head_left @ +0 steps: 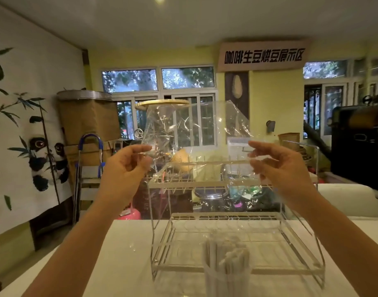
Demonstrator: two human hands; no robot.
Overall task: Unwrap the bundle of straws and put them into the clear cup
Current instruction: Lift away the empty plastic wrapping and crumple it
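Note:
A crinkled sheet of clear plastic wrap (190, 127) is stretched in the air at chest height between both hands. My left hand (128, 166) pinches its lower left corner between thumb and fingers. My right hand (278, 166) pinches its lower right edge. Low in the view, near the table's front, a clear cup (226, 273) stands upright with a bunch of white straws (233, 258) inside it, their tops poking above the rim. The cup is blurred.
A clear acrylic two-tier rack (237, 236) stands on the white table (124, 254) just behind the cup. Beyond the table are a stepladder (89, 168), a large brown bin (87, 118) and a dark machine (359, 142) at the right.

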